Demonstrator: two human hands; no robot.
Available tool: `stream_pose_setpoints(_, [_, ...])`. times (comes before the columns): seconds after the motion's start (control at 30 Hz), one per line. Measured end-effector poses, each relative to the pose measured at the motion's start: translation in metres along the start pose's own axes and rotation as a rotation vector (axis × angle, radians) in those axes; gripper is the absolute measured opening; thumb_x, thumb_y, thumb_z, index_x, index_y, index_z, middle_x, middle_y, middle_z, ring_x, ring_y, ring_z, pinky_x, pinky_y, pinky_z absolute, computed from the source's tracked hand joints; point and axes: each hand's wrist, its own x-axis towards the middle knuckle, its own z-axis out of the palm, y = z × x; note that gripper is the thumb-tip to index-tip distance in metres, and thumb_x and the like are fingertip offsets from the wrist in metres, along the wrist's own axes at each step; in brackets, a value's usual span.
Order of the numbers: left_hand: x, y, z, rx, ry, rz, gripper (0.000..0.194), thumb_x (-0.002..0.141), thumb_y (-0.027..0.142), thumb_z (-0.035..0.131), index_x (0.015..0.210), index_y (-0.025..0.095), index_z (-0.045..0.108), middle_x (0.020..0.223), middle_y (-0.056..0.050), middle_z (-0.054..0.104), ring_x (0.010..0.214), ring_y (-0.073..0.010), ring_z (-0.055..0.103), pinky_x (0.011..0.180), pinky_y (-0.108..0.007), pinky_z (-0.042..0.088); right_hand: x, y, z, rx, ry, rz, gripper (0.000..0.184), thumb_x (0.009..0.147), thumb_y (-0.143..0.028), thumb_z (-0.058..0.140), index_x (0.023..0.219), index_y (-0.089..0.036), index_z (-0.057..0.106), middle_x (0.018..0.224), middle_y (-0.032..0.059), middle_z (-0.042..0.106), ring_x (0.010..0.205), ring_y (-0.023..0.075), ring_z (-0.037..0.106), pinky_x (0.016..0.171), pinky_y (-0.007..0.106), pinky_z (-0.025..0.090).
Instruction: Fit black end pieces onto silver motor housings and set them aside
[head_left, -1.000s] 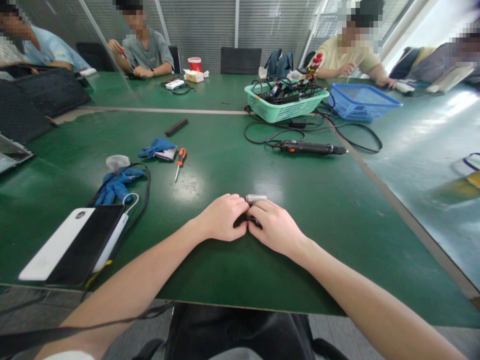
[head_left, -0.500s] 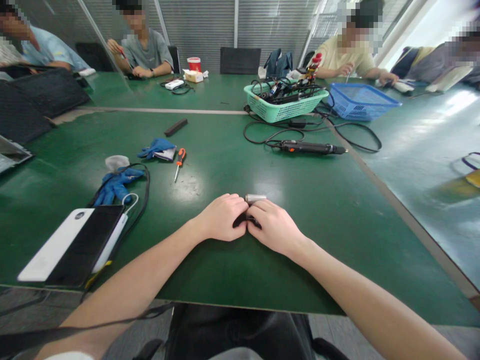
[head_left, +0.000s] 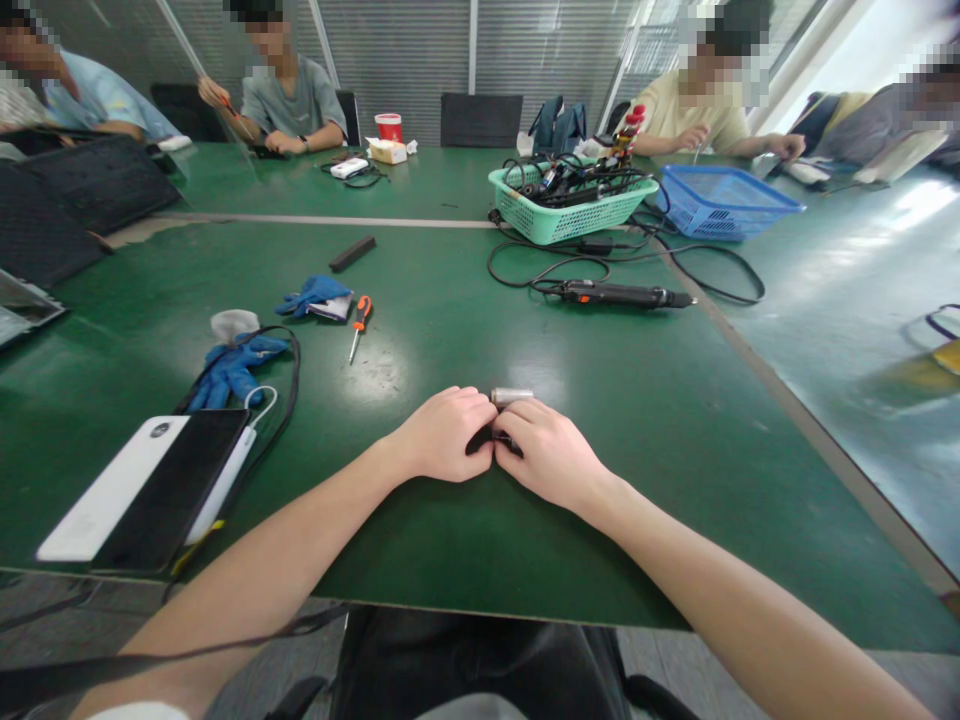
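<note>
In the head view, the left hand and the right hand rest close together on the near part of a dark green bench, backs up and fingers curled in narrowly so that they meet in the middle. Between them sits a small dark part, mostly hidden by the fingers, so its shape cannot be made out; both hands appear to be pinching it. Just beyond them lies a short silver metal cylinder, its long axis running left to right across the bench. It is nearer the right hand, at or almost touching that hand's knuckles, though the contact is hard to tell from this angle.

Further left lie a crumpled blue rubber glove, a flat black-and-white tablet, and, further off, a second blue glove near an orange-and-black screwdriver. Toward the far right, a black corded electric screwdriver lies in front of a mint-green plastic basket full of tangled cables, beside a blue plastic mesh basket. At the far end, a co-worker in a grey T-shirt holds a thin red-handled tool.
</note>
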Motion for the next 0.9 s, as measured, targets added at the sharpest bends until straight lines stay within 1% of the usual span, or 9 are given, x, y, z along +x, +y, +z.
stream_pose_setpoints(0.9, [-0.0007,0.0001,-0.0004,-0.010,-0.004,-0.005,0.011,0.082,0.029,0.057,0.085,0.019,0.054,0.087,-0.006,0.061,0.083,-0.0220,0.055,0.074,-0.037,0.043,0.0003,-0.0001,0.0012,0.000,-0.012,-0.001,0.006,0.089,-0.015,0.061,0.085,-0.018,0.064,0.095,0.0091,0.070,0.094,0.0243,0.064,0.087,0.039,0.054])
